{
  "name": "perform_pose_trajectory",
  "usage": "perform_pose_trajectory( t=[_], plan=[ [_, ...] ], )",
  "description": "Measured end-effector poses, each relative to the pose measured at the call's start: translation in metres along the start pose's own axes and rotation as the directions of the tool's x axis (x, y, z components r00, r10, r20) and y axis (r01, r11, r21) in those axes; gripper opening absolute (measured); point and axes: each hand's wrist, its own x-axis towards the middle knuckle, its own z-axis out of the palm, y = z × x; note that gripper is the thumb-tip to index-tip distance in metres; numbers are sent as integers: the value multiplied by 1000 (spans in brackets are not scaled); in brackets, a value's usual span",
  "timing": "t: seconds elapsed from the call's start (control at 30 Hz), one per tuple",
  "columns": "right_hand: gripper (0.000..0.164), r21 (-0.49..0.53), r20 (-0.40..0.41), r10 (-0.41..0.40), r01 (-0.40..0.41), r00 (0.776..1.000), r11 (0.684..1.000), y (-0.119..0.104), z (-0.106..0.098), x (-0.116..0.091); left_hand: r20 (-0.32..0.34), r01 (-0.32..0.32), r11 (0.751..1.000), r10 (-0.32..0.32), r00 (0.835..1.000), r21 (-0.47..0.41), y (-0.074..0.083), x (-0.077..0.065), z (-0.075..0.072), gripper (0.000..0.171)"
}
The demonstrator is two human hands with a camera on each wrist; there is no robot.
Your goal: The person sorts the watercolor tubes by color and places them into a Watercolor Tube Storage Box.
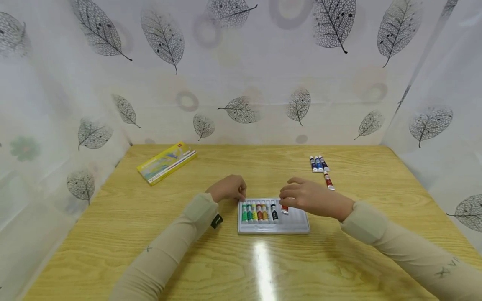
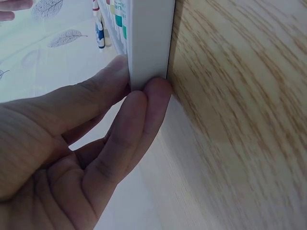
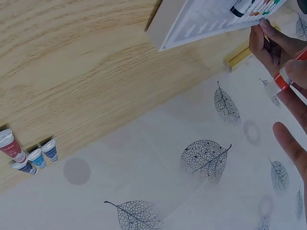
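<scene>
A white plastic tray [image 1: 293,228] lies on the wooden table with several paint tubes side by side in its left slots, among them a green tube [image 1: 244,213] and a black tube [image 1: 274,212]. My left hand [image 1: 229,188] pinches the tray's far left corner; in the left wrist view, thumb and fingers [image 2: 122,129] clasp the tray's white edge [image 2: 151,43]. Over the slots right of the black tube, my right hand [image 1: 312,198] holds an orange-red paint tube [image 1: 285,210]. The right wrist view shows this tube [image 3: 283,81] between thumb and fingers, partly cut off by the frame.
Three blue and purple paint tubes [image 1: 319,164] lie at the back right, with a red paint tube [image 1: 329,181] just in front. A yellow flat box [image 1: 167,163] sits at the back left. Leaf-patterned sheeting [image 1: 241,83] encloses the table's back and sides.
</scene>
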Motion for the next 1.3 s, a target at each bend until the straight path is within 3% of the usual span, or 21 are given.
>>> perform_pose_trajectory(
  t=[0.5, 1.0, 1.3],
  plan=[
    [33, 29, 140, -31, 27, 990, 999, -6, 19, 0, -24, -49, 999, 49, 999, -2, -2, -2, 1, 19],
    [28, 50, 166, -54, 46, 985, 998, -8, 29, 1, -19, -45, 999, 45, 999, -2, -3, -1, 0, 19],
    [29, -5, 197, -77, 80, 977, 997, -9, 30, 3, -20, -50, 999, 50, 999, -1, -3, 0, 0, 19]
  ],
)
